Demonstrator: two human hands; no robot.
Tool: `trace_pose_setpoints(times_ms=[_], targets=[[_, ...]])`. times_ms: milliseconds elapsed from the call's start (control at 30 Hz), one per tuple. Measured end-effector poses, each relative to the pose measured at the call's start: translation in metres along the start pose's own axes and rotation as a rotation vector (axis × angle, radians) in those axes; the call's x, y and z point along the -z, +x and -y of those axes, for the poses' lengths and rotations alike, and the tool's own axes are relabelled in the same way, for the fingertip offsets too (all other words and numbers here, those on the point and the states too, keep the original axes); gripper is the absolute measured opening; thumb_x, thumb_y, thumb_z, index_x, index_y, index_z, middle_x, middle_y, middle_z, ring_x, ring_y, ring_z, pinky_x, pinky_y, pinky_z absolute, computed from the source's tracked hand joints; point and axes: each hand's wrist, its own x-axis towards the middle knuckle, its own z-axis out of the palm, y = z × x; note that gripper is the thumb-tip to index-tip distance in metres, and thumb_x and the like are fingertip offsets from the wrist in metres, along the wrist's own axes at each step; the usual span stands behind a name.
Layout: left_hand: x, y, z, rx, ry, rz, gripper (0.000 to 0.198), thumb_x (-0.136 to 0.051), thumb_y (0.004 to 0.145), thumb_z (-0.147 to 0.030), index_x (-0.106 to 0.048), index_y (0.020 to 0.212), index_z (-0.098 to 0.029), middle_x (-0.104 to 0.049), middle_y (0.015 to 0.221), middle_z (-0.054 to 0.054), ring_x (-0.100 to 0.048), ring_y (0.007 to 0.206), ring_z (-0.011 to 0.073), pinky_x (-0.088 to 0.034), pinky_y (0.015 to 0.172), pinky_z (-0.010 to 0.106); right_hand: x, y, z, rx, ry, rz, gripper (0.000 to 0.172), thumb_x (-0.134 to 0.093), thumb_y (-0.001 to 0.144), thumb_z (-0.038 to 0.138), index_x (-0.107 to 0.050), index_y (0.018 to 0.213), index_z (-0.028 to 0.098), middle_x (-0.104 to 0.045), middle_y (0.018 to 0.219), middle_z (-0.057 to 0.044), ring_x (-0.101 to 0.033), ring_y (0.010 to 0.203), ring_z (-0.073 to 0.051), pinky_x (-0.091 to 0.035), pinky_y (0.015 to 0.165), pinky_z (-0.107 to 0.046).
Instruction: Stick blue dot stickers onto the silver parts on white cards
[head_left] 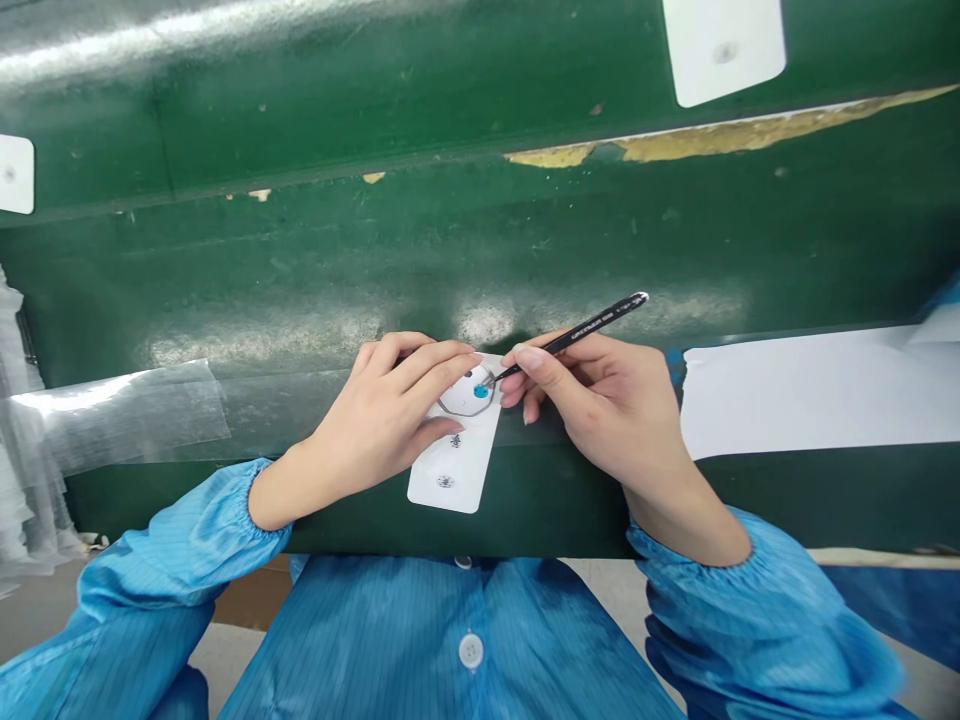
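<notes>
A white rectangular card (455,470) lies at the near edge of the green work surface (450,250). It carries a thin octagonal part (463,405) with a small blue dot (481,391) by it. My left hand (390,415) presses on the card's upper left, fingers curled over it. My right hand (600,400) pinches black tweezers (577,330), whose tip touches the card just by the blue dot.
A clear plastic film (120,410) lies at the left, and a white sheet (817,390) at the right. Two more white cards sit farther off, one (724,45) at the top right, another (15,172) at the left edge. Worn tape (712,140) runs across the surface.
</notes>
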Motion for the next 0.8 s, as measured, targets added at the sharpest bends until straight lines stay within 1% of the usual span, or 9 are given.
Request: trace_pose_setpoints(times_ms=[300,467,533,667,700,800], targets=[[-0.0029,-0.0008,0.0011,-0.011,0.007,-0.028,0.058,-0.074,0.095,-0.039,-0.052,0.144,-0.018,-0.063,0.144,0.011,-0.053,0.125,0.0314,-0.044,0.101,0.047,-0.0002,-0.0024,-0.0013,0.015,-0.036,-0.021,0.024,-0.071,0.098,0.041,-0.076,0.089,0.02,-0.076,0.071,-0.002,-0.067,0.051,-0.012,-0.058,0.05,-0.024],[-0.0037,-0.0016,0.0015,-0.015,0.014,-0.03,0.057,-0.073,0.095,-0.041,-0.051,0.143,-0.018,-0.064,0.143,0.011,-0.053,0.125,0.0315,-0.045,0.1,0.047,-0.0007,-0.0028,-0.0014,0.016,-0.034,-0.019,0.023,-0.071,0.098,0.041,-0.076,0.089,0.02,-0.076,0.071,-0.002,-0.067,0.052,-0.012,-0.058,0.051,-0.024],[-0.0037,-0.0022,0.0021,-0.034,0.04,-0.034,0.053,-0.073,0.096,-0.04,-0.054,0.14,-0.02,-0.063,0.143,0.011,-0.053,0.124,0.0316,-0.045,0.099,0.047,-0.0008,-0.003,-0.001,0.017,-0.039,-0.02,0.023,-0.071,0.098,0.04,-0.076,0.09,0.02,-0.076,0.071,-0.001,-0.067,0.052,-0.012,-0.058,0.051,-0.024],[-0.0017,-0.0028,0.0023,-0.109,0.145,-0.044,0.027,-0.072,0.097,-0.035,-0.066,0.122,-0.025,-0.062,0.143,0.009,-0.054,0.124,0.0325,-0.044,0.093,0.047,-0.0007,-0.0029,-0.0001,0.023,-0.054,-0.017,0.024,-0.07,0.099,0.041,-0.076,0.09,0.019,-0.076,0.072,-0.002,-0.066,0.052,-0.012,-0.057,0.051,-0.024],[-0.0008,-0.0028,0.0017,-0.125,0.171,-0.042,0.024,-0.071,0.097,-0.035,-0.067,0.119,-0.026,-0.062,0.143,0.009,-0.054,0.123,0.0327,-0.044,0.092,0.046,-0.0009,-0.0028,0.0,0.022,-0.058,-0.017,0.024,-0.07,0.098,0.042,-0.076,0.09,0.019,-0.076,0.072,-0.002,-0.066,0.052,-0.012,-0.057,0.051,-0.024],[0.002,-0.0024,-0.0009,-0.15,0.247,-0.018,0.029,-0.069,0.099,-0.035,-0.067,0.125,-0.026,-0.061,0.144,0.011,-0.054,0.124,0.0339,-0.045,0.093,0.047,-0.0018,-0.0028,-0.0003,0.013,-0.061,-0.019,0.028,-0.07,0.097,0.046,-0.075,0.089,0.02,-0.075,0.071,-0.002,-0.066,0.051,-0.013,-0.057,0.051,-0.025]])
